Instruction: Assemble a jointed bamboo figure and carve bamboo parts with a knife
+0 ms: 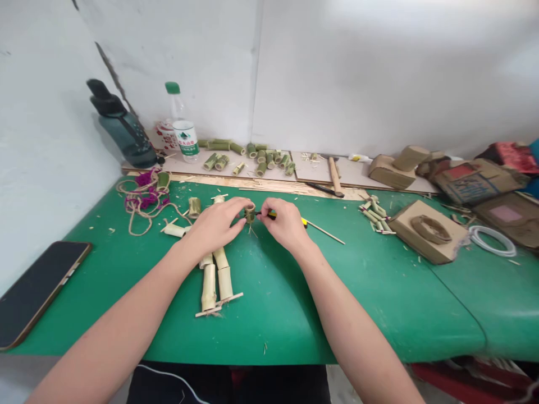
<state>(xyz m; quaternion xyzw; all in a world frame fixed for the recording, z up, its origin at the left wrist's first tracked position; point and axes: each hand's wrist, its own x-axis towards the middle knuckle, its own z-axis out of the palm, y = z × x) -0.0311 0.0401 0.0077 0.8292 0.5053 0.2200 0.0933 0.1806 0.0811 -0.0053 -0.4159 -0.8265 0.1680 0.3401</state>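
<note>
Two bottles (126,132), one phone (36,289), perhaps.

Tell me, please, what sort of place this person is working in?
Probably a small hobby craft bench: cut bamboo segments line the wall, a hammer lies by them, and twine sits on the green table.

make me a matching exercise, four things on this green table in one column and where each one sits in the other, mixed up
Things:
1. phone
2. hammer
3. small bamboo ring
4. white tubing coil

Places:
A. between left hand and right hand
B. far right
C. near left edge
D. on the board by the wall

Pairs: 1-C, 2-D, 3-A, 4-B
</note>
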